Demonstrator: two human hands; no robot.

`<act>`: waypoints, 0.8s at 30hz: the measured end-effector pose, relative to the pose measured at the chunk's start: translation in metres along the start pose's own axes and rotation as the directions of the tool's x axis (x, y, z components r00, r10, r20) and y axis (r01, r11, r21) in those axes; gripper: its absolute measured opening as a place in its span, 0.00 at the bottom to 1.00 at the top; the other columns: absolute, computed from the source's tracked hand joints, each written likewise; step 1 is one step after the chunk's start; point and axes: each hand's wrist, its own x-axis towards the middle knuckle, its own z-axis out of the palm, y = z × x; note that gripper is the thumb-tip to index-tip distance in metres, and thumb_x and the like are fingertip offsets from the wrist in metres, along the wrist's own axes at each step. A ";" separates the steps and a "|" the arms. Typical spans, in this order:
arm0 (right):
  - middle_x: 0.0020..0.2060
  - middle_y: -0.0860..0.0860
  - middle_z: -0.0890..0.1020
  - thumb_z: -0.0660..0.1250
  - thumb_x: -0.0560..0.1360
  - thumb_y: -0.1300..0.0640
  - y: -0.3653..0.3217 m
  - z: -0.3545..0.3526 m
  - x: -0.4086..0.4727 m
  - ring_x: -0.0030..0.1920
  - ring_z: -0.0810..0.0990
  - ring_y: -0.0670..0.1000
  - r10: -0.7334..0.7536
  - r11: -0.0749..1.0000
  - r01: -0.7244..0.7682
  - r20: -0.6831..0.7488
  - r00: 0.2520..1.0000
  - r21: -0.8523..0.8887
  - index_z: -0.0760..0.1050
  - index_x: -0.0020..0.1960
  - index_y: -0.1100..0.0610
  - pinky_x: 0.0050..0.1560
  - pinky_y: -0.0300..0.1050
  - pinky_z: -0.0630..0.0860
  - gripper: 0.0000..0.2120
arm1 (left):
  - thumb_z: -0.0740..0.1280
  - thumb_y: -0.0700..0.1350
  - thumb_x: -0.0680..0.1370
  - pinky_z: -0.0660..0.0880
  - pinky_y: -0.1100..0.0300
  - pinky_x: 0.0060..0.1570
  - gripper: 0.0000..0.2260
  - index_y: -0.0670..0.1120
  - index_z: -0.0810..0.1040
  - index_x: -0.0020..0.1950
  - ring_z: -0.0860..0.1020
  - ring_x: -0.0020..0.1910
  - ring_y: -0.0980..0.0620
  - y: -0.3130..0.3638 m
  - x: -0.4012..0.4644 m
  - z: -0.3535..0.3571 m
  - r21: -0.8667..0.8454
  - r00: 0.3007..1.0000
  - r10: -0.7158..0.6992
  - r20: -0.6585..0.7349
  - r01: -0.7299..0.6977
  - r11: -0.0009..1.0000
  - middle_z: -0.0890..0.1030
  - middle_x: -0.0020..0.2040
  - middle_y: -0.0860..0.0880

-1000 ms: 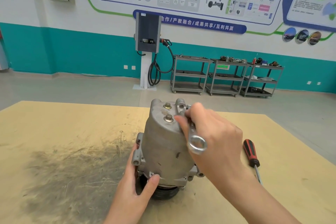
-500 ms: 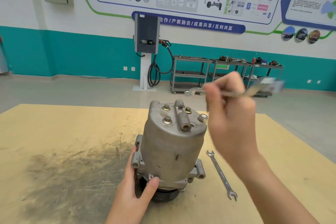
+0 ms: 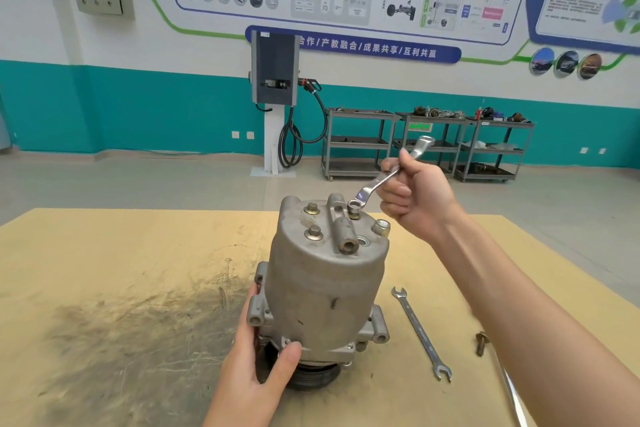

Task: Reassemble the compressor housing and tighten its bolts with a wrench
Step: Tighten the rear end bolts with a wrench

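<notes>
Wrench (image 3: 391,174) held in your right grip (image 3: 417,198) hangs over the 1 o'clock bolt (image 3: 354,215) of the housing (image 3: 325,274) standing mid-desk (image 3: 138,253); seat its ring squarely while your left grip (image 3: 256,367) braces the base.

The compressor housing (image 3: 325,274) was dull grey cast metal, matt and faintly pitted, its bolts (image 3: 313,231) a tarnished brassy tone. The ring wrench (image 3: 388,177) was bright polished steel; the open-ended wrench (image 3: 420,333) shone likewise. The tabletop (image 3: 121,253) was matt tan board, scuffed and smeared dark with grime
</notes>
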 end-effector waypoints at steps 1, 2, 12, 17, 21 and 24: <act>0.18 0.47 0.61 0.49 0.84 0.48 0.000 0.002 0.003 0.18 0.57 0.44 0.025 1.000 -0.025 0.007 1.000 -0.011 0.67 0.37 0.56 0.22 0.36 0.50 0.21 | 0.67 0.69 0.63 0.66 0.61 0.67 0.45 0.66 0.50 0.75 0.69 0.64 0.74 0.000 0.000 0.000 -0.007 1.000 -0.004 0.003 0.004 1.000 0.66 0.61 0.83; 0.18 0.47 0.61 0.49 0.84 0.49 0.001 0.003 0.007 0.18 0.57 0.44 0.049 0.999 -0.049 0.012 0.999 -0.017 0.67 0.37 0.56 0.22 0.36 0.49 0.21 | 0.67 0.69 0.62 0.66 0.59 0.68 0.45 0.66 0.50 0.75 0.70 0.65 0.73 0.000 0.001 0.000 -0.014 1.000 -0.008 0.005 0.009 1.000 0.67 0.62 0.81; 0.20 0.46 0.61 0.51 0.83 0.47 0.043 -0.007 -0.005 0.20 0.57 0.44 -0.186 0.962 0.215 -0.170 0.968 0.169 0.69 0.38 0.55 0.20 0.36 0.51 0.20 | 0.69 0.71 0.62 0.64 0.51 0.73 0.48 0.64 0.50 0.76 0.68 0.67 0.71 0.001 0.000 0.001 -0.023 1.000 0.009 0.004 -0.009 1.000 0.65 0.63 0.82; 0.22 0.46 0.66 0.54 0.83 0.49 0.065 -0.002 -0.045 0.24 0.62 0.46 -0.676 0.737 0.633 -0.240 0.697 -0.238 0.71 0.39 0.52 0.24 0.37 0.59 0.16 | 0.67 0.79 0.58 0.64 0.54 0.71 0.53 0.63 0.50 0.77 0.67 0.67 0.73 0.002 -0.001 0.002 -0.027 1.000 0.023 0.001 -0.023 0.999 0.64 0.64 0.82; 0.31 0.40 0.72 0.59 0.80 0.45 0.078 0.009 -0.075 0.32 0.72 0.42 -0.895 0.312 0.733 0.072 0.441 -0.605 0.73 0.42 0.44 0.34 0.38 0.69 0.09 | 0.68 0.78 0.58 0.64 0.52 0.72 0.53 0.64 0.50 0.77 0.68 0.67 0.72 0.003 -0.002 0.002 -0.030 1.000 0.019 0.006 -0.019 0.999 0.65 0.64 0.81; 0.38 0.36 0.74 0.57 0.81 0.44 0.080 0.017 -0.084 0.37 0.76 0.38 -0.872 -0.032 0.638 0.333 0.359 -0.770 0.72 0.47 0.50 0.37 0.31 0.71 0.11 | 0.69 0.78 0.58 0.64 0.50 0.73 0.53 0.63 0.50 0.77 0.68 0.68 0.70 0.004 -0.002 0.002 -0.045 1.000 0.009 0.005 -0.008 0.999 0.66 0.64 0.81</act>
